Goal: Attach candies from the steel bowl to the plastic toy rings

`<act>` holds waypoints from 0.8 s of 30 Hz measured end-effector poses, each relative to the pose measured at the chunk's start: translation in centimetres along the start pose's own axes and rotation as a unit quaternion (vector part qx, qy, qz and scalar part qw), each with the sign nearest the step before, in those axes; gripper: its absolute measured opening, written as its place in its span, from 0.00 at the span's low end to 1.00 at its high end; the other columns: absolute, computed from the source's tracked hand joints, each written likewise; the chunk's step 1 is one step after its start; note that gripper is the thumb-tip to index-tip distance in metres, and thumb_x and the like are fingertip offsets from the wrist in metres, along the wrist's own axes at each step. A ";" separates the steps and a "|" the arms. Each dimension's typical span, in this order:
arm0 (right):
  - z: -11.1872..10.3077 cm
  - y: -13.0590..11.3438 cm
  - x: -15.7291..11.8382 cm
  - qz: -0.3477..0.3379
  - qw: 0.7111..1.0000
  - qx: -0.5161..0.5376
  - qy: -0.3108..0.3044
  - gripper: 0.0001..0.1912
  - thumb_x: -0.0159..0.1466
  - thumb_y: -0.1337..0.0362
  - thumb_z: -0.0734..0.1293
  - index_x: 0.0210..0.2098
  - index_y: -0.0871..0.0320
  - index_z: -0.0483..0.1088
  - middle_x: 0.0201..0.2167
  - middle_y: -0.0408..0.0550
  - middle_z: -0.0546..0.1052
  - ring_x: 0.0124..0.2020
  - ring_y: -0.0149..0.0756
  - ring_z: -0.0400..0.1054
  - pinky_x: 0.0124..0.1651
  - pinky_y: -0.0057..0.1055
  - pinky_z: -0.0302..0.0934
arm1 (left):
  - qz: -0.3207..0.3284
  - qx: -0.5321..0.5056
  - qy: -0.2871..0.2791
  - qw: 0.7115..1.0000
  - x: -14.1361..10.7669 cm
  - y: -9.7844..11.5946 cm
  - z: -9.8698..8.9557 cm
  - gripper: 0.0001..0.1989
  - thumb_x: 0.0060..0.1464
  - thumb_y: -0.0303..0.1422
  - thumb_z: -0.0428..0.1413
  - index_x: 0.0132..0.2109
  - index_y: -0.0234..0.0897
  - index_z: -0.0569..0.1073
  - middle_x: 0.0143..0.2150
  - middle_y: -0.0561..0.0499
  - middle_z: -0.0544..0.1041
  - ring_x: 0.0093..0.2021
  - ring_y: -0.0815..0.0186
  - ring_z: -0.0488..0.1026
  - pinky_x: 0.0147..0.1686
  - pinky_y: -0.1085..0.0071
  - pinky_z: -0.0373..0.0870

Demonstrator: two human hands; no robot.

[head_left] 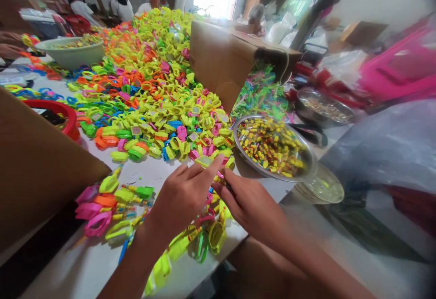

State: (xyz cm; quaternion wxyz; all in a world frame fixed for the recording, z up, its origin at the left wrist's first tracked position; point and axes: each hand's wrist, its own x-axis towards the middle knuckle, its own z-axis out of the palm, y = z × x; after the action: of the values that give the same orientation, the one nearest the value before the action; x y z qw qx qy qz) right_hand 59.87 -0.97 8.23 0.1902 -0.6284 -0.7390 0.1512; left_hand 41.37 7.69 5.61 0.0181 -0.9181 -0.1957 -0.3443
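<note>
Close together over the front of the white table, my two hands meet at one small item. My left hand is closed on a yellow plastic piece with a pale flat face, its index finger laid along it. My right hand pinches at the right end of that piece, thumb and forefinger nearly together; what lies between them is too small to make out. Behind the hands spreads a large heap of colourful plastic watch-like pieces. More finished-looking pieces with printed sticks lie beside and under my left wrist.
A metal bowl of small yellow-and-red pieces stands right of my hands. Behind it is a cardboard box. Another cardboard panel and a red basket are at left. A pale bowl and several people are farther back.
</note>
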 end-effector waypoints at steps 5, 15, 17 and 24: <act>0.2 -0.1 0.0 0.013 1.000 -0.010 0.027 0.09 0.79 0.59 0.57 0.46 0.55 0.66 0.34 0.48 0.81 0.30 0.42 0.76 0.31 0.34 0.50 | 0.008 0.021 0.010 1.000 0.1 0.2 0.3 0.26 0.74 0.22 0.47 0.75 0.26 0.58 0.41 0.46 0.82 0.38 0.60 0.78 0.38 0.62 0.70; 0.4 2.5 0.0 0.022 0.994 0.090 0.054 0.19 0.76 0.48 0.59 0.44 0.51 0.76 0.22 0.45 0.77 0.19 0.40 0.69 0.23 0.34 0.56 | 0.013 -0.011 -0.029 0.999 -0.4 0.7 1.5 0.25 0.75 0.25 0.47 0.75 0.27 0.57 0.49 0.44 0.86 0.42 0.61 0.81 0.39 0.61 0.73; -0.1 3.3 0.4 0.022 0.994 0.104 0.039 0.20 0.74 0.46 0.60 0.43 0.51 0.77 0.21 0.46 0.76 0.20 0.41 0.70 0.22 0.33 0.59 | 0.022 -0.053 -0.036 0.998 -0.5 0.6 1.5 0.23 0.74 0.25 0.48 0.71 0.29 0.65 0.51 0.42 0.86 0.47 0.59 0.82 0.44 0.60 0.77; -0.1 5.8 0.6 0.013 0.997 0.032 0.073 0.19 0.73 0.43 0.62 0.45 0.48 0.76 0.34 0.52 0.84 0.29 0.47 0.79 0.29 0.37 0.70 | -0.257 -0.078 0.025 0.963 -3.3 -6.8 -0.5 0.13 0.71 0.30 0.52 0.58 0.37 0.77 0.55 0.44 0.84 0.55 0.59 0.81 0.59 0.60 0.77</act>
State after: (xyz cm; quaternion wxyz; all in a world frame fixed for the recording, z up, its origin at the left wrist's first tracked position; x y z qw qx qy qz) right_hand 64.91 0.62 5.65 0.2617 -0.6407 -0.7099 0.1304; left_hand 36.25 12.74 3.21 -0.1379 -0.8263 -0.3973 -0.3747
